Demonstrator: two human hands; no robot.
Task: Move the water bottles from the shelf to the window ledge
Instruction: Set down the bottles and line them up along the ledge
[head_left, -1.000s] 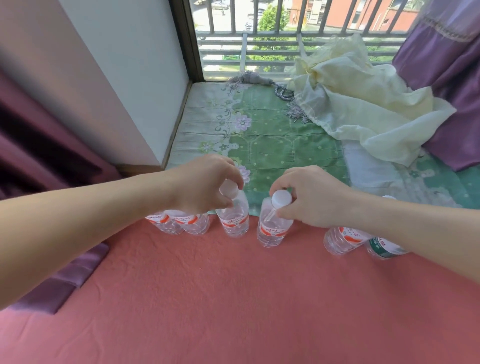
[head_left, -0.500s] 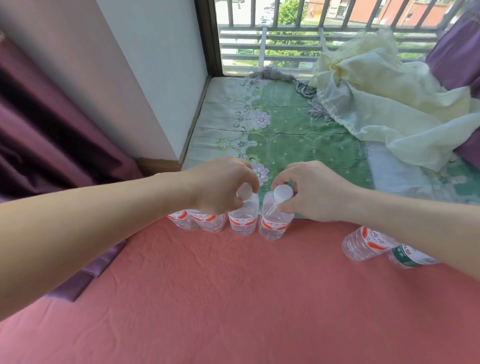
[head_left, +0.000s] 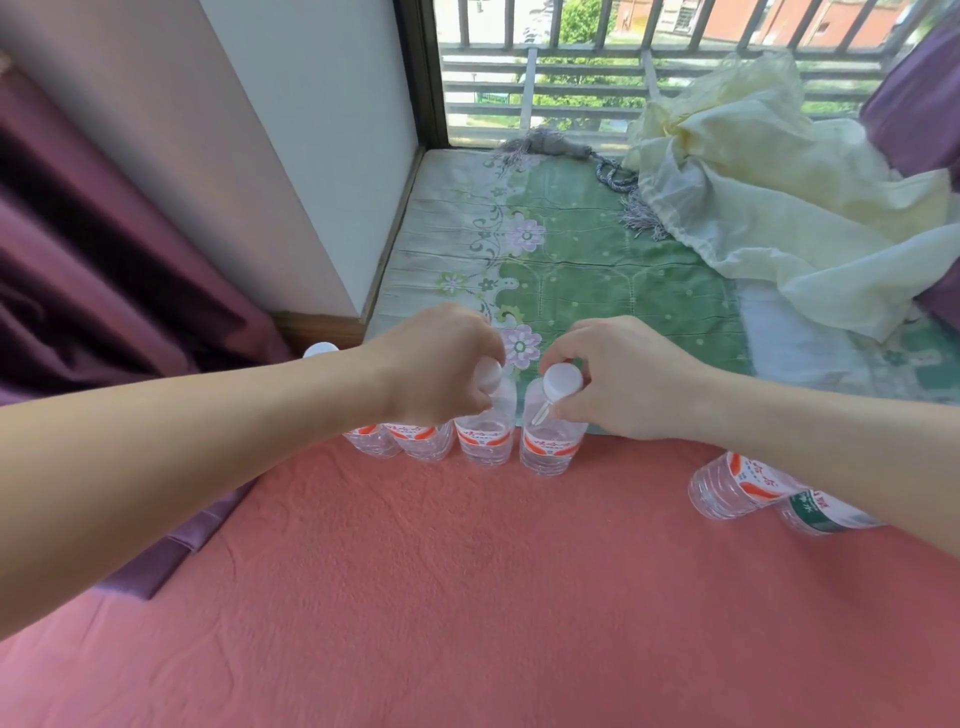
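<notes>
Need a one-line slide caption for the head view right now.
Left hand and right hand grip the left bottle and right bottle by their tops, before the window ledge.

Left hand (head_left: 436, 364) grips one bottle (head_left: 484, 444) by its cap; right hand (head_left: 628, 379) pinches the neighbouring bottle (head_left: 548, 447), just right of the left fingers (head_left: 485, 335).
</notes>
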